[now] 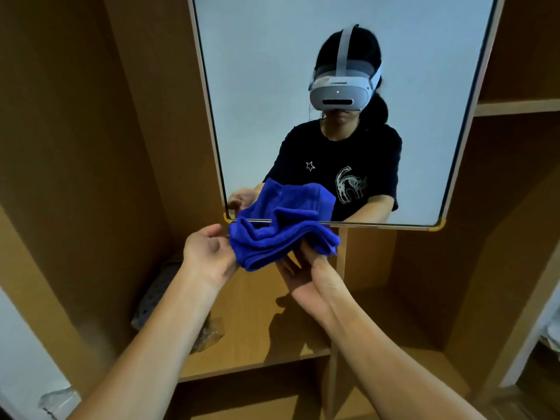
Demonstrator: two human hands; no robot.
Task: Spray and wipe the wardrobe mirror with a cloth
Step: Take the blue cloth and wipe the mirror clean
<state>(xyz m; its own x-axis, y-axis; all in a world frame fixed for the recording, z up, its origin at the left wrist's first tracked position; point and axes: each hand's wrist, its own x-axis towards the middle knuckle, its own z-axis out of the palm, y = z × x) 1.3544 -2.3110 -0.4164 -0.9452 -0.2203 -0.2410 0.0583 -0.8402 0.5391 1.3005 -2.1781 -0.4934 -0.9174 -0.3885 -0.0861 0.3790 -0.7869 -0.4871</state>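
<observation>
A crumpled blue cloth is held in front of the lower edge of the wardrobe mirror. My right hand supports it from below, fingers under and around its right end. My left hand grips the cloth's left end, its palm turned inward. The mirror hangs inside a brown wooden wardrobe and reflects a person in a black shirt holding the same cloth. No spray bottle is in view.
A wooden shelf lies below the hands, with a dotted grey item and crinkled clear plastic on its left. A vertical divider stands under the mirror. Side shelves are at the right.
</observation>
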